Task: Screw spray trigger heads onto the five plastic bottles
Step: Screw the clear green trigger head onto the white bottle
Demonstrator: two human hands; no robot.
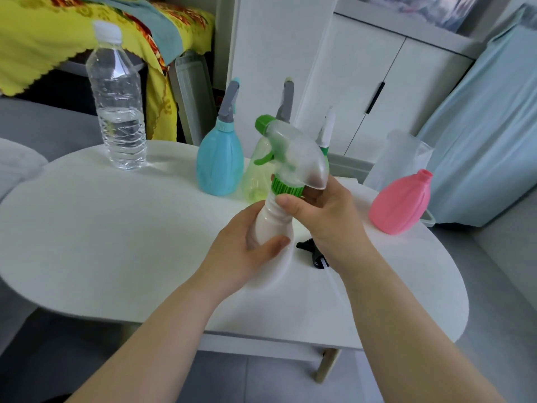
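Note:
My left hand [247, 245] grips the body of a white bottle [271, 222] held above the white table [116, 242]. On the bottle's neck sits a clear trigger head [296, 152] with a green nozzle and a green collar [286, 189]. My right hand [322, 216] pinches that green collar. A blue bottle [219, 167] with a grey trigger head stands behind, beside a pale green bottle [257, 175] that also carries a grey head. Open-necked and headless, a pink bottle [402, 203] stands at the right. A black trigger head [312, 253] lies on the table, partly hidden under my right wrist.
A clear water bottle [120, 112] with a white cap stands at the table's back left. A white and green sprayer [327, 132] shows behind the held head. White cabinets [377, 82] stand behind, and a light blue cover [488, 135] hangs at the right.

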